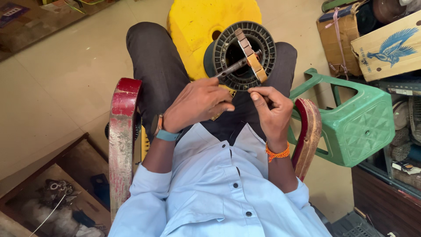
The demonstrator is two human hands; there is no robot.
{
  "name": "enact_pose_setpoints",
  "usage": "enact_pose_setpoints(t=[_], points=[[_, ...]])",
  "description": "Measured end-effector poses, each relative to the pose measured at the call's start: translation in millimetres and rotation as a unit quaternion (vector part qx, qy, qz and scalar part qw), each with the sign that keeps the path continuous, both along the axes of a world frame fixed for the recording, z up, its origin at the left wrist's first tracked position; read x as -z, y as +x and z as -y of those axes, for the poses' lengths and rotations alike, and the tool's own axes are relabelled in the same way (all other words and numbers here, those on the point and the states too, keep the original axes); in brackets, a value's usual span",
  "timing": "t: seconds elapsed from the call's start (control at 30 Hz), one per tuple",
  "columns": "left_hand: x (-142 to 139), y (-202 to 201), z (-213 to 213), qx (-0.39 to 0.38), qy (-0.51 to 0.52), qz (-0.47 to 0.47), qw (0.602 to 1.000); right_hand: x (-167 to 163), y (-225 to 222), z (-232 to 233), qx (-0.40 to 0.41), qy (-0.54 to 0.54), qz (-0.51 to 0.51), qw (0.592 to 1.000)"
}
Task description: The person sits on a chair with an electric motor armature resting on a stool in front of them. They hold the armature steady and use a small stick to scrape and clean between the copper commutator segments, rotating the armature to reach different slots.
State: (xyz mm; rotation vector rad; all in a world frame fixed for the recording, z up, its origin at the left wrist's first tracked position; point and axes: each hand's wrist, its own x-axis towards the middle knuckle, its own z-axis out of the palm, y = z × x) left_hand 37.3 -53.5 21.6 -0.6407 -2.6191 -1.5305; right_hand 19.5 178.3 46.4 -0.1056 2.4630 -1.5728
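Head view, looking straight down a seated person's chest to the lap. Left hand [197,104] is closed around the near end of a dark metal rod [232,68], fingers wrapped over it. Right hand [272,109] sits just beside, thumb and forefinger pinched together near the lower end of a tan segmented strip [250,55]; what is pinched is too small to make out, possibly a fine wire. The rod runs up and away from the left fist, and the strip crosses its far end at an angle.

Handling, as judged: rod looks stiff and fairly heavy for its size, smooth enough to turn in the palm, so the full-fist hold low on the shaft seems right. The strip looks rigid but built of small blocks; better taken by its edges than its face.

Behind the piece, a black ribbed plastic spool [239,55] rests at the knees against a yellow plastic stool [197,26]. Worn red chair arms [123,131] flank both elbows and crowd them. A green plastic stool [355,123] stands at the right, cardboard boxes [386,48] beyond it, a wooden tray of scrap parts [57,197] on the floor at left.
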Motion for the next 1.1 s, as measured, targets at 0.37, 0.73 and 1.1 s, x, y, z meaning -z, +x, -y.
enact_pose_setpoints(t=[0.37, 0.73, 1.1], points=[[-10, 10, 19, -0.162, 0.024, -0.057, 0.985, 27, 25, 21, -0.095, 0.137, -0.130, 0.977], [-10, 16, 27, -0.181, 0.096, -0.050, 0.977, 44, 21, 64, -0.240, 0.152, -0.210, 0.936], [28, 38, 25, -0.187, 0.530, 0.246, 0.789, -44, 43, 26, -0.082, 0.197, -0.149, 0.966]])
